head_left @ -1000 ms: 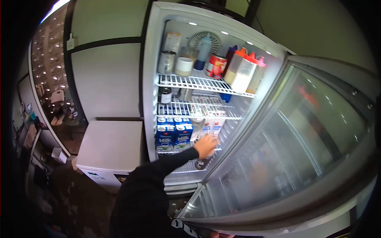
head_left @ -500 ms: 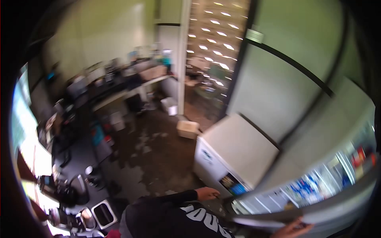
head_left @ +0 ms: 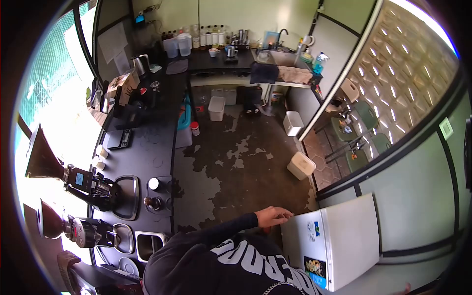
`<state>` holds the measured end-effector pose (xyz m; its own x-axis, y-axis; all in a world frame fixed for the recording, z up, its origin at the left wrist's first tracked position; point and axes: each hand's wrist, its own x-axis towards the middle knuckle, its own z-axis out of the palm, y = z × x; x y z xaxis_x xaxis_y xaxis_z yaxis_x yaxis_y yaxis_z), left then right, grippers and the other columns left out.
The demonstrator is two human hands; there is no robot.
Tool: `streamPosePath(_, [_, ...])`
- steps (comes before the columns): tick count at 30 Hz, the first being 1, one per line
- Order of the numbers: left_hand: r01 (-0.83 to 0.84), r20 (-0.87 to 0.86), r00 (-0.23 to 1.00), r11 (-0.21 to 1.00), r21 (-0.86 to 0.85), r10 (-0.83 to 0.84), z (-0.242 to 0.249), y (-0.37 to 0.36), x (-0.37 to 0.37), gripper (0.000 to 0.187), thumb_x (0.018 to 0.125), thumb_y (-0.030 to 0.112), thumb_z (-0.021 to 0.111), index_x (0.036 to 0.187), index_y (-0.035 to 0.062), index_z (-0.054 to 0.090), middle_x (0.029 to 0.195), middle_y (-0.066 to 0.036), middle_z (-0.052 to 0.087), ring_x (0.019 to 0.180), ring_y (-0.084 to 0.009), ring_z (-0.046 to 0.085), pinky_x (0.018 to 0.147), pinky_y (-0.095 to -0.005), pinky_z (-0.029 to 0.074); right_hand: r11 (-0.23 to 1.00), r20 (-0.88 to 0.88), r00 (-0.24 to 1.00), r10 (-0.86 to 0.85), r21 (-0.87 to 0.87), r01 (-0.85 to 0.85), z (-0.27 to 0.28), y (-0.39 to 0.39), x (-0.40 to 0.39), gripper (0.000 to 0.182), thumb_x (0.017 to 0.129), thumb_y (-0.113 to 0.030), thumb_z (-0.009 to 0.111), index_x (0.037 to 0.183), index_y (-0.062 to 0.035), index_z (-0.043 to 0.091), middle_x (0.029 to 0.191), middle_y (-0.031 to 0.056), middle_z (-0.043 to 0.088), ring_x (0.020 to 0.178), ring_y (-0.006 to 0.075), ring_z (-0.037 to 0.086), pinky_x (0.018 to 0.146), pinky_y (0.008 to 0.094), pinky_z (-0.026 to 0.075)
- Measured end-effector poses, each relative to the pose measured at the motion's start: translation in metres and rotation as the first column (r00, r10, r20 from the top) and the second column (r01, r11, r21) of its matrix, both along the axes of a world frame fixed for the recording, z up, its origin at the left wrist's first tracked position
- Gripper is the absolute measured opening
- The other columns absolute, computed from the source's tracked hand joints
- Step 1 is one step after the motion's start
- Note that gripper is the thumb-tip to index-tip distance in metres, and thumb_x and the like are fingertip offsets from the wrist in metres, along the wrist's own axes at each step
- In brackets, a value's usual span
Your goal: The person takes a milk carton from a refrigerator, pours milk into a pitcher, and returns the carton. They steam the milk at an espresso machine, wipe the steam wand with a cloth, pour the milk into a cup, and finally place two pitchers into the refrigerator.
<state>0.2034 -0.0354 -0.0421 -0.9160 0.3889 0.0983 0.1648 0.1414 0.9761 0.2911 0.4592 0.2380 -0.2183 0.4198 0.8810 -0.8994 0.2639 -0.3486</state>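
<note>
My left hand point(head_left: 274, 216), at the end of a black sleeve, reaches across my body with its fingers stretched out and nothing in them. Its fingertips are close to the near top edge of a small white fridge point(head_left: 351, 241), which has stickers and a food picture on its front. Only a bit of my right hand point(head_left: 407, 288) shows at the lower right edge, and what it touches is out of sight.
Coffee grinders point(head_left: 93, 189) line the black counter point(head_left: 142, 157) at left, with a metal bin point(head_left: 150, 245) nearby. A sink point(head_left: 287, 58) stands at the back. Plastic tubs point(head_left: 301, 165) sit on the worn floor point(head_left: 236, 172). Chairs point(head_left: 356, 132) show through the doorway at right.
My view has swung right, bringing the doorway and sink into fuller sight. The lit glass-fronted fridge has left view, and my right hand has slid almost out of frame.
</note>
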Motion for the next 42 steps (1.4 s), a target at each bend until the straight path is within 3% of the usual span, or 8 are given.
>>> streamPosePath(3, [-0.202, 0.016, 0.979, 0.977, 0.060, 0.202, -0.001, -0.047, -0.027, 0.038, 0.103, 0.023, 0.061, 0.136, 0.0050, 0.060, 0.120, -0.012, 0.071, 0.108, -0.0230, 0.069, 0.096, -0.0352, 0.054, 0.939, 0.232, 0.970, 0.078, 0.310, -0.150, -0.016, -0.030, -0.136, 0.045, 0.106, -0.015, 0.051, 0.144, 0.0085, 0.049, 0.074, 0.0019, 0.047, 0.065, 0.0127, 0.041, 0.062, 0.0268, 0.037])
streamPosePath(7, [-0.388, 0.025, 0.921, 0.921, -0.025, 0.388, -0.019, -0.124, -0.073, 0.038, 0.103, 0.024, 0.062, 0.136, 0.0058, 0.061, 0.118, -0.012, 0.071, 0.107, -0.0217, 0.069, 0.096, -0.0343, 0.054, 0.857, 0.426, 0.841, -0.334, 0.509, 0.082, -0.041, -0.193, -0.267, 0.035, 0.106, -0.011, 0.043, 0.133, 0.0023, 0.061, 0.072, -0.0047, 0.033, 0.064, 0.0052, 0.027, 0.057, 0.0269, 0.024])
streamPosePath(11, [-0.423, 0.023, 0.898, 0.877, -0.228, 0.439, -0.033, -0.207, -0.122, 0.040, 0.101, 0.022, 0.062, 0.136, 0.0043, 0.059, 0.125, -0.016, 0.068, 0.114, -0.0285, 0.068, 0.098, -0.0380, 0.054, 0.871, 0.601, 0.798, -0.047, 0.416, -0.262, -0.091, -0.325, -0.406, 0.025, 0.105, -0.013, 0.054, 0.122, -0.0005, 0.067, 0.082, 0.0015, 0.063, 0.072, 0.0077, 0.052, 0.066, 0.0248, 0.044])
streamPosePath(15, [-0.445, 0.041, 0.874, 0.831, -0.334, 0.484, -0.003, -0.281, -0.164, 0.040, 0.099, 0.022, 0.063, 0.135, 0.0047, 0.060, 0.125, -0.017, 0.068, 0.113, -0.0299, 0.068, 0.098, -0.0386, 0.054, 0.615, 0.732, 0.658, 0.178, 0.439, -0.655, -0.139, -0.503, -0.529, 0.022, 0.104, -0.016, 0.059, 0.115, -0.0011, 0.071, 0.095, 0.0056, 0.073, 0.085, 0.0111, 0.065, 0.076, 0.0274, 0.052])
streamPosePath(18, [-0.648, -0.033, 0.723, 0.660, -0.381, 0.690, 0.011, -0.330, -0.189, 0.038, 0.097, 0.017, 0.066, 0.133, 0.0041, 0.062, 0.123, -0.015, 0.070, 0.113, -0.0284, 0.069, 0.096, -0.0372, 0.055, 0.297, 0.907, 0.141, 0.398, 0.018, -0.955, -0.178, -0.649, -0.586, 0.020, 0.104, -0.017, 0.062, 0.116, -0.0041, 0.070, 0.075, -0.0041, 0.058, 0.065, 0.0035, 0.052, 0.059, 0.0215, 0.043])
streamPosePath(23, [-0.862, 0.101, 0.456, 0.467, -0.198, 0.884, -0.013, -0.383, -0.222, 0.035, 0.098, 0.009, 0.065, 0.132, 0.0021, 0.062, 0.123, -0.013, 0.071, 0.112, -0.0218, 0.070, 0.096, -0.0334, 0.055, -0.084, 0.863, 0.268, 0.429, 0.333, -0.939, -0.237, -0.838, -0.655, 0.020, 0.098, -0.018, 0.068, 0.110, -0.0013, 0.069, 0.080, 0.0062, 0.069, 0.070, 0.0109, 0.063, 0.067, 0.0290, 0.052])
streamPosePath(31, [-0.894, 0.159, 0.394, 0.417, -0.162, 0.905, -0.069, -0.534, -0.333, 0.035, 0.096, 0.010, 0.067, 0.130, 0.0017, 0.063, 0.116, -0.013, 0.072, 0.107, -0.0201, 0.071, 0.092, -0.0334, 0.056, 0.003, 0.987, 0.049, 0.151, 0.049, -0.999, -0.302, -1.015, -0.788, 0.025, 0.098, -0.025, 0.069, 0.111, -0.0033, 0.071, 0.080, 0.0027, 0.070, 0.068, 0.0103, 0.067, 0.065, 0.0284, 0.055])
streamPosePath(42, [-0.743, -0.273, 0.669, 0.611, -0.274, 0.691, 0.096, -0.755, -0.594, 0.035, 0.097, 0.013, 0.065, 0.128, -0.0004, 0.061, 0.121, -0.019, 0.068, 0.107, -0.0342, 0.069, 0.092, -0.0401, 0.055, 0.226, 0.976, 0.211, 0.060, 0.193, -0.955, -0.269, -1.164, -0.971, 0.052, 0.100, -0.043, 0.065, 0.132, -0.0030, 0.058, 0.077, 0.0061, 0.070, 0.076, 0.0152, 0.070, 0.071, 0.0317, 0.053])
